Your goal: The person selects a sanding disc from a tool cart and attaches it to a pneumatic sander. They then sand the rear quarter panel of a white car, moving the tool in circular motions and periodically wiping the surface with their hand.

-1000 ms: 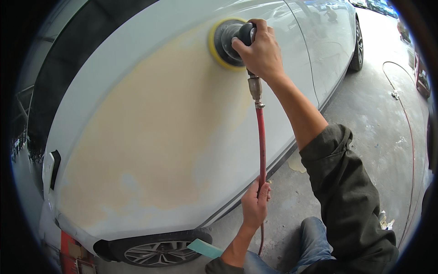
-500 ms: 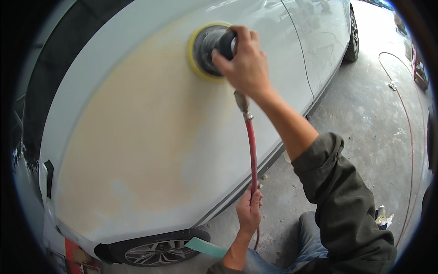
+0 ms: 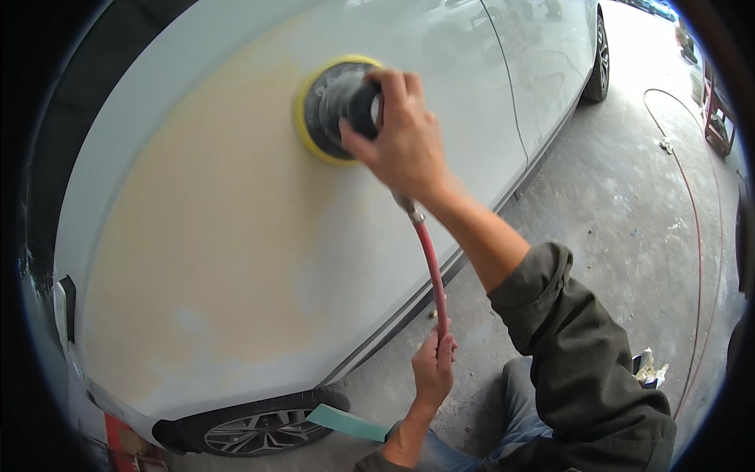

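Observation:
My right hand [image 3: 405,141] is wrapped around the dark, dusty body of a round air sander [image 3: 334,102] with a yellow-rimmed pad. The pad lies against a white car panel [image 3: 204,204] that carries a wide beige filler patch. From the sander's metal fitting a red air hose [image 3: 431,256] runs down toward me. Lower down, my left hand [image 3: 433,366] is closed around that hose, with its fingers curled and the thumb up. A teal strip [image 3: 350,422] sticks out beside my left forearm, in front of the wheel; what supports it is hidden.
Below the panel is a car wheel [image 3: 263,433]; another wheel [image 3: 599,59] shows at the far end. A thin hose [image 3: 696,212] loops over the grey concrete floor [image 3: 605,228] on the right. Crumpled whitish material [image 3: 650,371] lies by my right sleeve.
My right hand has moved the sander left and slightly down across the panel. The red hose bends more, while my left hand keeps hold of it. The whole view has shifted slightly.

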`<state>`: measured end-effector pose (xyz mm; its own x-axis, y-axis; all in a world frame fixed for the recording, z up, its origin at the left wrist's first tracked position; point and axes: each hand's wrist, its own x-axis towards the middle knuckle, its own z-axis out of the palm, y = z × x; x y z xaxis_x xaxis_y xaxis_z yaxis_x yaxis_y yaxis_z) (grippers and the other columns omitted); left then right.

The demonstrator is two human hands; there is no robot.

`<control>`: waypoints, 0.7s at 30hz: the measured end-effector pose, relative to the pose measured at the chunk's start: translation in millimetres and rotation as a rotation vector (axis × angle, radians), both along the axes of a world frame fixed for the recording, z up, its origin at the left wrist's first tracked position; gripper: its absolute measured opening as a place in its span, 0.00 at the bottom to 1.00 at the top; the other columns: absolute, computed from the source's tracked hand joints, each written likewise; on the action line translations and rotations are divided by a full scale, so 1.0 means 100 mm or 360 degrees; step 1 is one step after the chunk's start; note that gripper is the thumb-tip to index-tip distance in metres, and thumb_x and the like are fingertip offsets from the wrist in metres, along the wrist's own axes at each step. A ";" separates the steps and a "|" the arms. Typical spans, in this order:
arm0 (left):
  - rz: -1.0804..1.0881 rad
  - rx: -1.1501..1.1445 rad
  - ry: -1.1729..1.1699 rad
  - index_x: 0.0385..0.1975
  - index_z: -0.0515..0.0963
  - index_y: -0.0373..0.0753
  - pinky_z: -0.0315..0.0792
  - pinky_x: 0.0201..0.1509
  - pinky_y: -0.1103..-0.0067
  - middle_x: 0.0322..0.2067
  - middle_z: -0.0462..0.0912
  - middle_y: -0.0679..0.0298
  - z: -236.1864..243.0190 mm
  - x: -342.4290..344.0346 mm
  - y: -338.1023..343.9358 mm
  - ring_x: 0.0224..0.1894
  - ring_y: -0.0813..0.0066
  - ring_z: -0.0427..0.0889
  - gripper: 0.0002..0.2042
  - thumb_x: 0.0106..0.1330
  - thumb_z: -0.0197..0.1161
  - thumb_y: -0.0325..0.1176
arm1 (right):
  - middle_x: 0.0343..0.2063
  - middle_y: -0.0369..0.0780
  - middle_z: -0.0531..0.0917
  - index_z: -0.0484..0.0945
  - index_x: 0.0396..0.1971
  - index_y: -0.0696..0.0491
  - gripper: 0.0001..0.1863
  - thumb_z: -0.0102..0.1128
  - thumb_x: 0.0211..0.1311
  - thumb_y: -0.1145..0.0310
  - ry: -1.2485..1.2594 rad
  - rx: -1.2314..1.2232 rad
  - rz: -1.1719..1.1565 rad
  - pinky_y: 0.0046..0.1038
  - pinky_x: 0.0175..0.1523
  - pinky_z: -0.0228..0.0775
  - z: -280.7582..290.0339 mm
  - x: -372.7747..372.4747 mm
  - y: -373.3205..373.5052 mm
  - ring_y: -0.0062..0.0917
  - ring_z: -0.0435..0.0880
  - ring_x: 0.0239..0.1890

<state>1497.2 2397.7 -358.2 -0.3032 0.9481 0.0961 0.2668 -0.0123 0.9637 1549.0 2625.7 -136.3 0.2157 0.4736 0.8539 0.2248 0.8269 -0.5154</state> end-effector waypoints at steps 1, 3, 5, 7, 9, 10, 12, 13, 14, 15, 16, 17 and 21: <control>-0.0002 -0.0003 -0.0002 0.58 0.76 0.30 0.69 0.30 0.82 0.25 0.77 0.68 0.02 -0.02 -0.03 0.24 0.83 0.73 0.19 0.77 0.54 0.38 | 0.46 0.50 0.75 0.69 0.52 0.53 0.28 0.71 0.53 0.61 0.0031 -0.0067 -0.0053 0.44 0.38 0.77 0.10 0.06 0.04 0.45 0.83 0.30; -0.0014 0.0002 -0.0009 0.58 0.76 0.30 0.69 0.30 0.83 0.25 0.76 0.68 0.02 -0.04 -0.04 0.25 0.83 0.73 0.19 0.77 0.54 0.37 | 0.47 0.49 0.74 0.70 0.52 0.53 0.28 0.71 0.53 0.62 0.0055 -0.0094 -0.0030 0.42 0.36 0.77 -0.07 0.05 0.05 0.44 0.83 0.30; 0.0005 -0.0154 -0.0019 0.59 0.75 0.31 0.69 0.30 0.83 0.25 0.76 0.68 -0.37 -0.09 -0.23 0.25 0.84 0.73 0.19 0.77 0.54 0.38 | 0.48 0.48 0.73 0.69 0.52 0.52 0.29 0.72 0.51 0.64 -0.0006 -0.0129 0.0003 0.38 0.32 0.77 -0.57 -0.02 -0.11 0.41 0.82 0.28; 0.0053 -0.0304 -0.0010 0.59 0.75 0.31 0.69 0.31 0.83 0.25 0.76 0.68 -0.69 -0.12 -0.35 0.25 0.84 0.73 0.19 0.77 0.55 0.38 | 0.47 0.46 0.73 0.69 0.52 0.52 0.31 0.75 0.48 0.66 -0.0025 -0.0115 0.0061 0.35 0.29 0.76 -1.05 -0.10 -0.17 0.36 0.80 0.25; 0.0000 -0.0238 -0.0029 0.60 0.75 0.32 0.68 0.30 0.84 0.26 0.76 0.69 -0.67 -0.14 -0.31 0.25 0.86 0.72 0.19 0.77 0.55 0.38 | 0.47 0.46 0.73 0.68 0.52 0.52 0.30 0.74 0.50 0.65 0.0009 -0.0219 0.0091 0.35 0.29 0.76 -1.04 -0.03 -0.12 0.37 0.81 0.26; -0.0041 -0.0190 -0.0006 0.59 0.75 0.31 0.67 0.30 0.85 0.26 0.76 0.70 -0.52 -0.10 -0.23 0.25 0.87 0.71 0.19 0.77 0.55 0.38 | 0.47 0.47 0.73 0.68 0.52 0.53 0.30 0.73 0.51 0.64 -0.0003 -0.0210 0.0050 0.37 0.30 0.76 -0.90 0.04 -0.06 0.39 0.82 0.26; -0.0065 -0.0096 -0.0010 0.59 0.75 0.31 0.66 0.29 0.87 0.27 0.75 0.71 -0.22 -0.06 -0.09 0.25 0.88 0.70 0.19 0.77 0.56 0.37 | 0.47 0.49 0.74 0.67 0.53 0.54 0.29 0.70 0.55 0.61 -0.0036 -0.0117 -0.0076 0.41 0.35 0.77 -0.39 0.15 0.07 0.44 0.83 0.28; -0.0047 -0.0057 -0.0044 0.59 0.75 0.31 0.66 0.29 0.87 0.26 0.75 0.71 -0.08 -0.05 -0.04 0.25 0.88 0.70 0.19 0.77 0.56 0.37 | 0.47 0.49 0.74 0.67 0.53 0.53 0.30 0.70 0.55 0.60 -0.0011 -0.0168 -0.0044 0.43 0.37 0.77 -0.20 0.15 0.10 0.45 0.83 0.30; -0.0025 -0.0022 -0.0080 0.59 0.75 0.31 0.66 0.29 0.86 0.26 0.75 0.72 -0.03 -0.05 -0.03 0.25 0.88 0.70 0.18 0.77 0.55 0.37 | 0.47 0.49 0.73 0.66 0.53 0.53 0.30 0.70 0.55 0.60 -0.0007 -0.0189 -0.0027 0.42 0.36 0.77 -0.17 0.13 0.09 0.44 0.83 0.30; -0.0023 -0.0083 -0.0077 0.59 0.75 0.31 0.66 0.29 0.86 0.26 0.75 0.71 -0.09 -0.07 -0.06 0.25 0.88 0.70 0.18 0.77 0.55 0.37 | 0.48 0.49 0.73 0.66 0.54 0.53 0.30 0.70 0.56 0.60 -0.0004 -0.0206 -0.0005 0.42 0.36 0.77 -0.18 0.09 0.08 0.44 0.83 0.31; -0.0030 -0.0130 -0.0070 0.59 0.75 0.31 0.67 0.29 0.86 0.26 0.75 0.71 -0.18 -0.10 -0.11 0.25 0.87 0.71 0.18 0.77 0.55 0.37 | 0.49 0.49 0.72 0.66 0.54 0.53 0.30 0.70 0.55 0.61 -0.0022 -0.0194 -0.0004 0.41 0.36 0.77 -0.31 0.08 0.05 0.44 0.83 0.31; -0.0036 -0.0178 -0.0063 0.59 0.75 0.31 0.67 0.29 0.86 0.26 0.75 0.71 -0.29 -0.13 -0.16 0.25 0.87 0.71 0.18 0.77 0.55 0.36 | 0.50 0.49 0.72 0.65 0.54 0.53 0.30 0.71 0.55 0.61 -0.0041 -0.0183 -0.0002 0.41 0.36 0.77 -0.57 0.06 -0.01 0.44 0.83 0.30; -0.0034 -0.0362 -0.0014 0.56 0.77 0.32 0.71 0.30 0.82 0.24 0.78 0.67 -0.75 -0.14 -0.38 0.24 0.83 0.75 0.16 0.77 0.55 0.36 | 0.49 0.47 0.71 0.66 0.55 0.53 0.31 0.72 0.54 0.64 -0.0038 -0.0412 0.0052 0.36 0.30 0.76 -1.37 0.05 -0.09 0.38 0.81 0.26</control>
